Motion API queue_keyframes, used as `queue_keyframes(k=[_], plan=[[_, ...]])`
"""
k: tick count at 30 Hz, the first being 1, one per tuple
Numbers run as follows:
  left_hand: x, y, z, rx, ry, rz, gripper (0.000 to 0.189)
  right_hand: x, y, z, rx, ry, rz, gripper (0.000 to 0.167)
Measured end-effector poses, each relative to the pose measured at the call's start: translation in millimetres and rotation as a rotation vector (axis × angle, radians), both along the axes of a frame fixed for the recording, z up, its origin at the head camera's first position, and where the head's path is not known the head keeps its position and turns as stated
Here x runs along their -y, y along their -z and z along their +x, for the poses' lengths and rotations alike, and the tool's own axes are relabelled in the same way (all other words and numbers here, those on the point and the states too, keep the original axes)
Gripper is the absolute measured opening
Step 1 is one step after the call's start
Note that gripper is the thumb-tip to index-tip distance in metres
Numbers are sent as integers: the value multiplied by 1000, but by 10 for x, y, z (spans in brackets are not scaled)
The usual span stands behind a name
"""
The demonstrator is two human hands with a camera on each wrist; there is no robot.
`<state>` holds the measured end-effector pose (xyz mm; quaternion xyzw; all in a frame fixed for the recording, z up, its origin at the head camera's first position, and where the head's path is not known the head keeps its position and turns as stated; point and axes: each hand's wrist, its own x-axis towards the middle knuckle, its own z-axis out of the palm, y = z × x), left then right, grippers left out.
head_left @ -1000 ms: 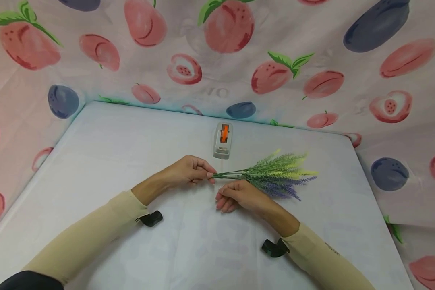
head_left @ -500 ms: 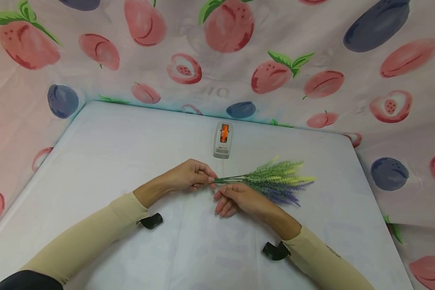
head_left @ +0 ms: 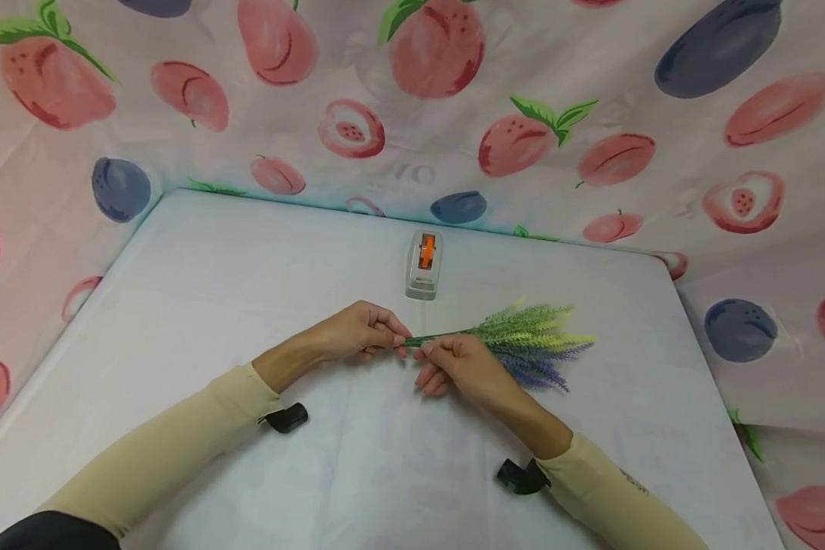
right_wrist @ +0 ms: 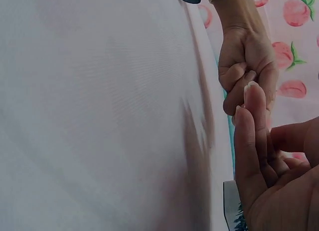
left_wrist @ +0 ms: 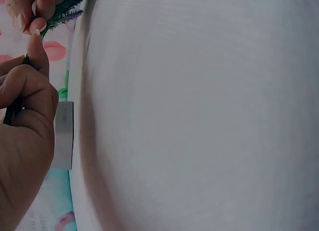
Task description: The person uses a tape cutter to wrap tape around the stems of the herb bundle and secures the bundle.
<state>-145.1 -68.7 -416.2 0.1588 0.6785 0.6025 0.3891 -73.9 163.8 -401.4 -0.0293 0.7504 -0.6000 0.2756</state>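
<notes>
An artificial lavender bunch [head_left: 532, 336], green, yellow and purple, lies sideways above the white table with its heads to the right. My left hand [head_left: 363, 332] pinches the stem ends between thumb and fingertips; dark green stems [left_wrist: 15, 109] run through its curled fingers in the left wrist view. My right hand [head_left: 470, 367] has thumb and index finger pinched at the stems, close beside the left fingertips. Its other fingers [right_wrist: 246, 146] stretch loosely toward the left hand. In the right wrist view most of the bunch is hidden behind the right hand.
A grey tape dispenser [head_left: 422, 266] with an orange reel stands behind the hands, toward the table's back edge. The white tabletop [head_left: 261, 252] meets a fruit-printed curtain [head_left: 412, 130] at the back. Black wrist camera mounts [head_left: 286, 418] hang below both sleeves.
The bunch and left hand have come slightly toward me since a second ago. My right hand has lifted from below, and its thumb and index finger have closed in at the stems.
</notes>
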Motion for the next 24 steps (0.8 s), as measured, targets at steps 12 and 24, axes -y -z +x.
queue_keyframes(k=[12,24], plan=[[-9,-33,0,17,-6,21,18,-9,-74,-7,-118,46,37,27],[-8,-41,-28,32,-15,36,18,-2,23,54,-1247,-15,825,26]])
